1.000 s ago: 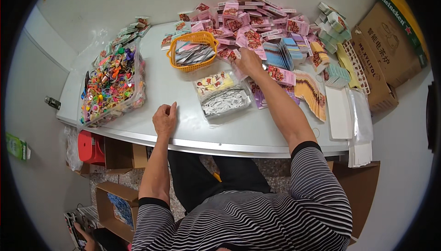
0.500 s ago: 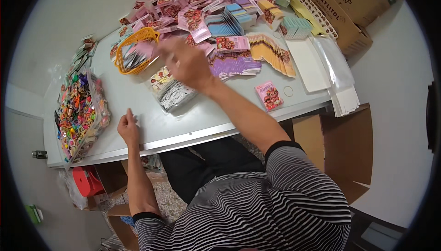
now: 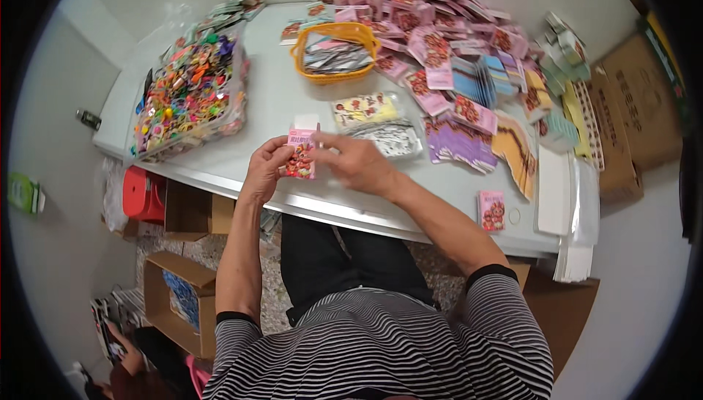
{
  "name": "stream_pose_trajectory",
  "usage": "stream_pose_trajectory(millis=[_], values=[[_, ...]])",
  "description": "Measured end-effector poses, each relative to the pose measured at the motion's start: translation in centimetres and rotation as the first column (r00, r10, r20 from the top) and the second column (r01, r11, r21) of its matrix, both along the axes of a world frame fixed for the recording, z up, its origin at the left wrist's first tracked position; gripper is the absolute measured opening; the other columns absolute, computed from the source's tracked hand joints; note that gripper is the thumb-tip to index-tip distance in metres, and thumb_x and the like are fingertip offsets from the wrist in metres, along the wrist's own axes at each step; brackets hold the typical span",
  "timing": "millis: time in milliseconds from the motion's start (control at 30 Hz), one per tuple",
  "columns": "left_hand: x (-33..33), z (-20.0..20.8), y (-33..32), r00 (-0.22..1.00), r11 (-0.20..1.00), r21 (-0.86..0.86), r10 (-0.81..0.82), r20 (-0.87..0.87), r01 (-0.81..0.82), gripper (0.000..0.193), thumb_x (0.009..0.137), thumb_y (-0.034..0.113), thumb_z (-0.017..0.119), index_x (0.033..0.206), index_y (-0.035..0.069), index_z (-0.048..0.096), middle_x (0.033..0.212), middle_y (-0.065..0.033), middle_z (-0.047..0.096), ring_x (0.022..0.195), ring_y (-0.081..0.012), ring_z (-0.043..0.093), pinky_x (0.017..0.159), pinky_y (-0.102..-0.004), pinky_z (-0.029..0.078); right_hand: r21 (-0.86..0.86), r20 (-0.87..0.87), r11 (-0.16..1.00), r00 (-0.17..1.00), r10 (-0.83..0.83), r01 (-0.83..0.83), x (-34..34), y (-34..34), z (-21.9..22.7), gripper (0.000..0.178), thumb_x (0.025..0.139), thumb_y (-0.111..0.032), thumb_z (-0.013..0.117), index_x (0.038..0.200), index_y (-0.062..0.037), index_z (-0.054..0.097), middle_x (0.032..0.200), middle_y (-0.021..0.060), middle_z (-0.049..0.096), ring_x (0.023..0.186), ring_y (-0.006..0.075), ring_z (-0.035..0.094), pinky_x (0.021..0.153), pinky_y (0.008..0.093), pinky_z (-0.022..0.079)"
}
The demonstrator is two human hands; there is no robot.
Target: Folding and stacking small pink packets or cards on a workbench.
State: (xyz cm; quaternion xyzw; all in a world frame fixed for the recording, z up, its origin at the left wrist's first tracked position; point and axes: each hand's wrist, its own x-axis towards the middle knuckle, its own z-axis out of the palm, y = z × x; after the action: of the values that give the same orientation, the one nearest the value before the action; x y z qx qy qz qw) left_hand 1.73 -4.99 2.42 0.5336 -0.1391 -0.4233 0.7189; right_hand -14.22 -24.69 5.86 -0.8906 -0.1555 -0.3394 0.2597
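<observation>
A small pink card box (image 3: 301, 160) with berry pictures is upright above the near table edge, a pale flap standing up at its top. My left hand (image 3: 265, 169) grips it by its left side, thumb on the front. My right hand (image 3: 357, 165) is at the box's right edge, its fingers bent and apart; whether they touch the box is unclear. Just beyond that hand lie clear bags, one with yellow printed pieces (image 3: 364, 109), one with silvery packets (image 3: 389, 140). Behind them stands a yellow basket (image 3: 335, 78) of flat silvery packets.
At left stands a clear container of colourful trinkets (image 3: 192, 92). Pink boxes (image 3: 437, 48) heap at the back right, near fanned purple cards (image 3: 460, 142) and orange cards (image 3: 515, 152). Another pink box (image 3: 491, 211) lies near the right front. Below left, a person's arm (image 3: 130, 352) shows.
My right hand has come back from near the basket to the front. My left hand, empty before, now holds the pink box. The view has swung left.
</observation>
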Motion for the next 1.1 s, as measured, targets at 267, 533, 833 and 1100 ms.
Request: stream_pose_trajectory(millis=[267, 533, 833, 1100], values=[[1.9, -5.0, 0.2, 0.887, 0.952, -0.035, 0.296, 0.353, -0.304, 0.039, 0.100, 0.010, 0.065, 0.135, -0.006, 0.056, 0.113, -0.0092, 0.069, 0.097, -0.0127, 0.067, 0.085, -0.0270, 0.057, 0.082, -0.033, 0.942, 0.946, -0.323, 0.325, 13.1, -13.2, 2.5, 0.033, 0.093, -0.014, 0.065, 0.123, -0.0023, 0.065, 0.116, 0.0198, 0.070, 0.109, 0.0366, 0.067, 0.097, 0.0410, 0.052], [0.9, -4.8, -0.7, 0.843, 0.886, -0.187, 0.461, 0.276, -0.424, 0.040, 0.106, 0.018, 0.057, 0.140, -0.002, 0.048, 0.118, -0.0096, 0.065, 0.106, -0.0142, 0.065, 0.089, -0.0294, 0.058, -0.043, -0.425, 0.936, 0.841, -0.335, 0.351, 22.5, -20.5, -0.9, 0.035, 0.096, -0.031, 0.062, 0.115, -0.0024, 0.069, 0.111, 0.0241, 0.070, 0.105, 0.0405, 0.067, 0.090, 0.0460, 0.053], [0.9, -3.6, -0.4, 0.876, 0.895, -0.146, 0.444, 0.191, -0.422, 0.044, 0.108, 0.019, 0.052, 0.144, -0.001, 0.039, 0.112, -0.0138, 0.069, 0.092, -0.0205, 0.074, 0.069, -0.0304, 0.063, -0.510, -0.321, 0.727, 0.683, -0.656, 0.459, 23.0, -20.7, 1.4, 0.023, 0.093, -0.027, 0.060, 0.096, -0.0094, 0.075, 0.091, 0.0184, 0.074, 0.087, 0.0381, 0.073, 0.077, 0.0521, 0.055], [0.9, -3.8, 0.1, 0.888, 0.907, -0.147, 0.417, 0.195, -0.394, 0.038, 0.105, 0.018, 0.059, 0.134, -0.006, 0.052, 0.113, -0.0129, 0.070, 0.094, -0.0170, 0.072, 0.077, -0.0294, 0.062, -0.122, -0.262, 0.856, 0.815, -0.516, 0.503, 18.6, -19.2, 4.0, 0.028, 0.090, -0.033, 0.067, 0.105, -0.0120, 0.078, 0.092, 0.0182, 0.073, 0.083, 0.0358, 0.069, 0.076, 0.0436, 0.052]])
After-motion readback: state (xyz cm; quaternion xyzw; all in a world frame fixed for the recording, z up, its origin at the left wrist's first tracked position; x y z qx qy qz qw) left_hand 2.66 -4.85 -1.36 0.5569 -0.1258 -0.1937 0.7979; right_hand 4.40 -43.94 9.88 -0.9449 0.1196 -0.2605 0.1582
